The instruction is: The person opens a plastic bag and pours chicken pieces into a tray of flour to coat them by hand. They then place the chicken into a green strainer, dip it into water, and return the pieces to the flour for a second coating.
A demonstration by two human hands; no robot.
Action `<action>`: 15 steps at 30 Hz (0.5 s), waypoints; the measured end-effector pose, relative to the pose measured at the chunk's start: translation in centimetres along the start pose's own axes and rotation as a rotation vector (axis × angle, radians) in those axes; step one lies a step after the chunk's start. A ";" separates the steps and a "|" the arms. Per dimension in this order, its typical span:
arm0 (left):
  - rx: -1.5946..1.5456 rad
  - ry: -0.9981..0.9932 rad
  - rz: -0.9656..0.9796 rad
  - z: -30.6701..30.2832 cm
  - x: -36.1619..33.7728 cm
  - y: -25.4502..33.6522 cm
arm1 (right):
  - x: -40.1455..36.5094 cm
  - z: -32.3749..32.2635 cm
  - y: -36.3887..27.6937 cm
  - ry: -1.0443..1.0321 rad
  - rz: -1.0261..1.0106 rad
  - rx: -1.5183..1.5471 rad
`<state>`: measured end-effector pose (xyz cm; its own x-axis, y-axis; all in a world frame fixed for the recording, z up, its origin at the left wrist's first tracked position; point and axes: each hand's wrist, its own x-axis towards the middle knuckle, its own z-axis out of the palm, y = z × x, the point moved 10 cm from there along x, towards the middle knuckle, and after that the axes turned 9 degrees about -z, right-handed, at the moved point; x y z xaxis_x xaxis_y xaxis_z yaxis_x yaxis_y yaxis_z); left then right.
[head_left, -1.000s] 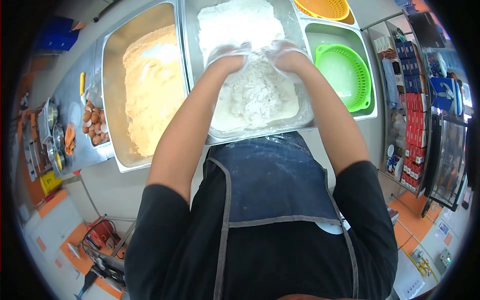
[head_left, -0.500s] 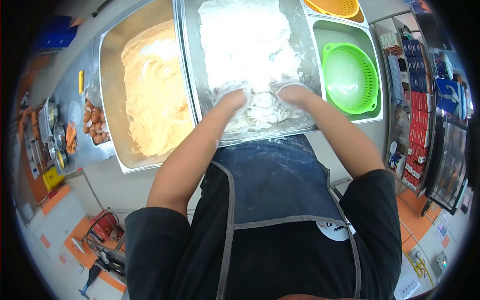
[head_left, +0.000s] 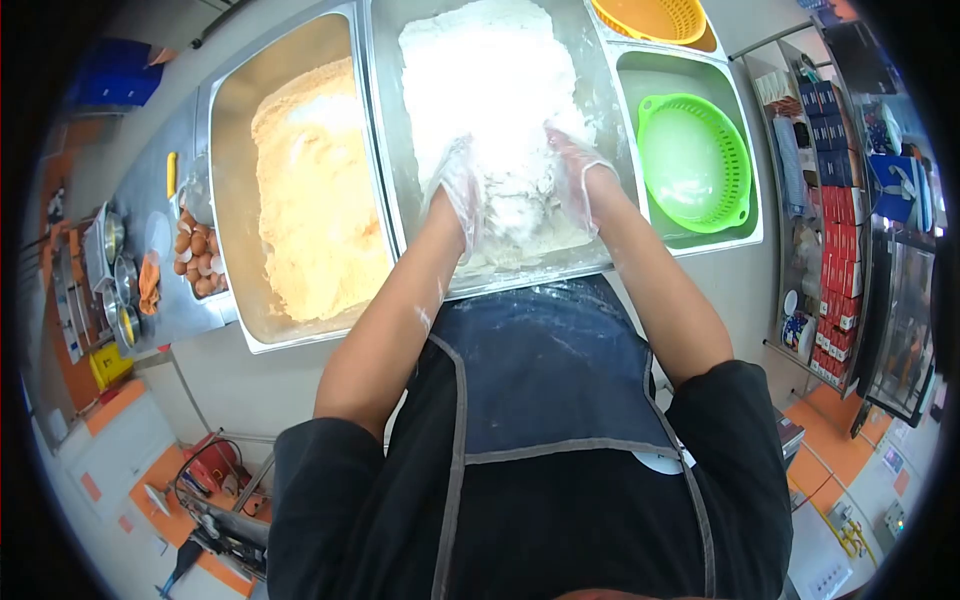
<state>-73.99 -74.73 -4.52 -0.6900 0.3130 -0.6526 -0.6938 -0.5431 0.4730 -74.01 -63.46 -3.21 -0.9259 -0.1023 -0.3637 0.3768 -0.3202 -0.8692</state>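
Note:
A deep metal tray [head_left: 400, 150] holds a wide bed of white flour [head_left: 490, 60], so bright that its detail is washed out. Between my hands, near the tray's front edge, lies a lumpy flour-covered heap [head_left: 520, 212]; what is under the flour cannot be made out. My left hand [head_left: 456, 185], in a loose clear plastic glove, is at the left of this heap with its fingers stretched forward. On the other side my right hand [head_left: 580, 170], gloved the same way, reaches into the flour with fingers extended. Both sets of fingertips partly blend into the white.
To the left is a metal tray [head_left: 232, 150] of yellowish powder [head_left: 310, 200]. A green basket [head_left: 742, 165] sits in a tray at right, with an orange basket [head_left: 690, 22] beyond. Eggs [head_left: 195, 250] lie at far left. Shelves with red boxes [head_left: 838, 260] stand at right.
Both hands have moved forward and turned so that their fingers point away from me along the heap. The lumpy mass between them looks more covered with flour. The view has shifted slightly.

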 end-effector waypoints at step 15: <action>0.050 0.045 -0.088 0.0 -3.1 -0.5 | -1.0 -1.5 4.5 0.090 0.227 -0.083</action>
<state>-71.50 -75.48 -2.73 -0.6171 0.3216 -0.7182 -0.7611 -0.4756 0.4410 -71.37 -63.41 -7.30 -0.8128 -0.0774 -0.5773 0.5787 -0.2199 -0.7853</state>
